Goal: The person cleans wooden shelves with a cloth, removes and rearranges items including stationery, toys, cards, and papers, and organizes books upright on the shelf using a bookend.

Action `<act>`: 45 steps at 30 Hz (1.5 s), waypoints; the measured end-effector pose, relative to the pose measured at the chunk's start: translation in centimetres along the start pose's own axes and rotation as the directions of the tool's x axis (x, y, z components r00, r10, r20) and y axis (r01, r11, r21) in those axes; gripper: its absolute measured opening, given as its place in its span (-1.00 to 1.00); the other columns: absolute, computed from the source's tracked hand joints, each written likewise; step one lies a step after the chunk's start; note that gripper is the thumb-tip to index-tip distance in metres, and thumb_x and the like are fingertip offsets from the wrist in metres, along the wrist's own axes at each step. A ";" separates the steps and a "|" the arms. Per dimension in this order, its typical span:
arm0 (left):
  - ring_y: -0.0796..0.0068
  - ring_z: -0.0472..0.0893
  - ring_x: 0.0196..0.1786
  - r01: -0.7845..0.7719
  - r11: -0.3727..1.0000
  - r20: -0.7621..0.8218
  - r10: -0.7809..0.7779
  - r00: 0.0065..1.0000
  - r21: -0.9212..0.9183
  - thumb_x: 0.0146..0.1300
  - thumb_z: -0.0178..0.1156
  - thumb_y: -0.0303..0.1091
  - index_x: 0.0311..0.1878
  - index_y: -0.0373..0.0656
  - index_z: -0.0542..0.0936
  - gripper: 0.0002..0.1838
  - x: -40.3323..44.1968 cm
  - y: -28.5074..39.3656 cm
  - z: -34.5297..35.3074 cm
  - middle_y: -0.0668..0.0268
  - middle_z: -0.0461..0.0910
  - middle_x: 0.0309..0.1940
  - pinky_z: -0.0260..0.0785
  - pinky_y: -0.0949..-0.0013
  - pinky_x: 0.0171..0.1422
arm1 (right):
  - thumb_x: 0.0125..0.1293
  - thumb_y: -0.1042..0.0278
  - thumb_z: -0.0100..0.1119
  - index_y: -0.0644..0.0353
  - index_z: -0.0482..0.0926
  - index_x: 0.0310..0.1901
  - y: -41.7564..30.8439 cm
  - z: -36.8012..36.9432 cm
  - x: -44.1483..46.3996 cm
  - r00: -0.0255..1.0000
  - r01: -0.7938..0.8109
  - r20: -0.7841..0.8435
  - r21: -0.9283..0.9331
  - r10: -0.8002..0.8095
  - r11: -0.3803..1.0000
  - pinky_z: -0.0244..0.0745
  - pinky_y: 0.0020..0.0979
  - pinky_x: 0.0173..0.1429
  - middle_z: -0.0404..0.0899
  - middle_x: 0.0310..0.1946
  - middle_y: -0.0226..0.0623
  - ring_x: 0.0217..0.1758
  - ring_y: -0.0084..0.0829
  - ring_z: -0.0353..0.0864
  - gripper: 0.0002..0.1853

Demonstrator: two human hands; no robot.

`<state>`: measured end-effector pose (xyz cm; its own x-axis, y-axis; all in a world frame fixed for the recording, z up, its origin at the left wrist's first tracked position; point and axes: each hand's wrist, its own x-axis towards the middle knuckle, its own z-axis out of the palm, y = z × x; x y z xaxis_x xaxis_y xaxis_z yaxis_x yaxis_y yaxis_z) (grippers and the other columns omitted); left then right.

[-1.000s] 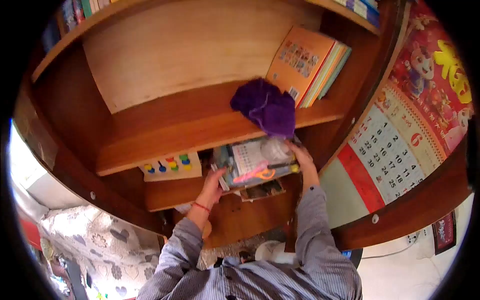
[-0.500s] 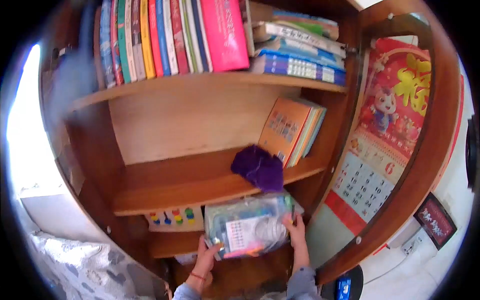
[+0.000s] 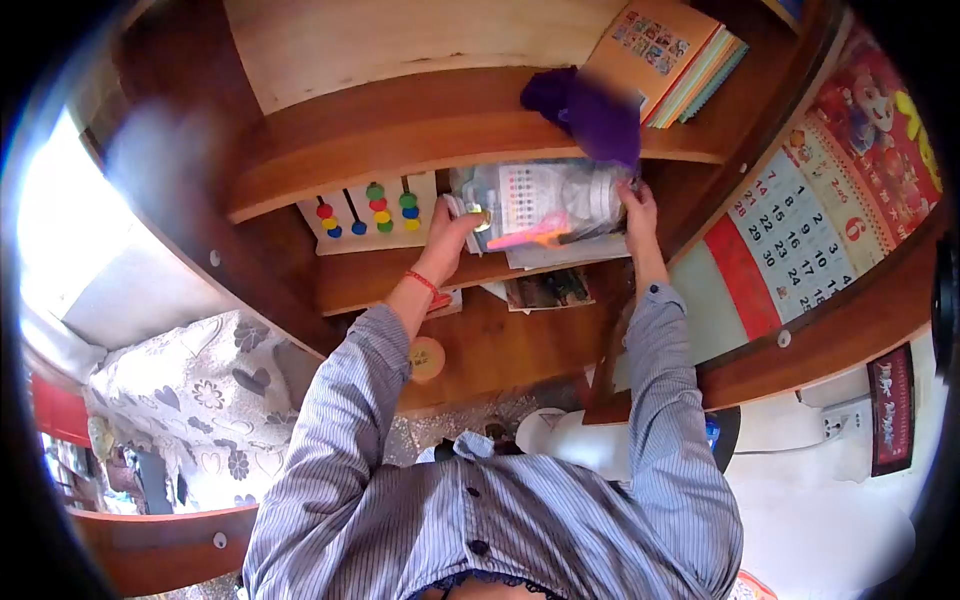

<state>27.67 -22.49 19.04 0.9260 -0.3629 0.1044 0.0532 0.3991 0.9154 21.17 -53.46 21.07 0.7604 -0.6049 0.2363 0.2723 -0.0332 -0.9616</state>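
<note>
A clear plastic bag (image 3: 590,198) with a printed sheet and a pink-and-orange item showing through is in the lower shelf space. My left hand (image 3: 447,242) is closed on its left end, with the thumb on top. On the right end, my right hand (image 3: 641,214) grips the bag too. The undersides of both hands' fingers are partly hidden. A purple cloth (image 3: 603,125) drapes over the shelf edge just above the bag's right part. To the left of the bag stands a bead-counting board (image 3: 345,218) with coloured beads on pegs.
Orange-covered books (image 3: 655,55) lean on the shelf above. A glass cabinet door with a calendar (image 3: 790,230) stands open at right. Papers or a magazine (image 3: 550,290) and a round tan object (image 3: 427,359) are on the bottom level. A patterned cover (image 3: 215,400) lies at left.
My view has tilted downward, so the shelves appear higher and my sleeves and shirt show. Both hands have moved the bag deeper into the lower shelf space, beneath the purple cloth.
</note>
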 end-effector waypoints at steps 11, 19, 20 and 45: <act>0.45 0.41 0.08 0.019 0.983 -0.035 -0.013 0.999 0.180 0.06 0.16 -0.57 0.29 -0.21 0.20 -0.33 -11.8 -0.3 -2.9 0.25 0.40 0.04 0.29 0.36 0.18 | 0.13 0.23 0.33 0.33 0.14 0.32 0.8 -1.9 -15.2 0.988 0.056 -0.149 0.049 -0.048 0.997 0.08 -0.37 0.36 0.26 0.24 -0.20 0.28 -0.35 0.24 -0.20; 0.41 0.35 0.13 -0.017 0.965 -0.207 0.073 0.976 0.261 -0.10 0.08 -0.65 0.26 -0.25 0.19 -0.27 -22.0 5.2 -5.0 0.25 0.34 0.05 0.21 0.34 0.24 | 0.16 0.37 0.28 0.26 -0.02 0.40 0.5 -1.3 -26.8 0.999 -0.047 0.009 0.177 0.046 0.983 0.13 -0.36 0.35 0.24 0.26 -0.25 0.29 -0.39 0.24 -0.15; 0.43 0.37 0.11 -0.073 0.958 -0.205 0.134 0.969 0.279 -0.11 0.07 -0.66 0.24 -0.24 0.19 -0.29 -22.2 6.1 -5.3 0.26 0.35 0.02 0.23 0.36 0.20 | 0.17 0.39 0.27 0.23 0.01 0.40 -0.5 -0.4 -26.4 1.000 -0.028 -0.008 0.133 0.029 0.991 0.18 -0.37 0.31 0.28 0.22 -0.28 0.25 -0.43 0.30 -0.18; -0.20 0.47 -0.09 -0.162 0.283 -0.179 0.865 0.470 0.945 -0.04 0.17 -0.47 -0.13 -0.42 0.34 -0.61 -1.2 25.4 -9.2 -0.19 0.46 -0.18 0.33 0.03 0.02 | 0.09 -0.15 0.31 0.45 -0.06 0.36 -14.7 25.8 2.4 0.854 0.085 0.502 0.121 -0.135 0.989 -0.02 -0.30 0.42 -0.01 0.36 0.08 0.42 -0.17 0.04 0.07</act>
<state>31.33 -4.16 38.64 0.5478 0.3252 0.7708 -0.4880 -0.6242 0.6101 34.22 -33.89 39.41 0.9088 -0.1124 0.4019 0.4056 0.0117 -0.9140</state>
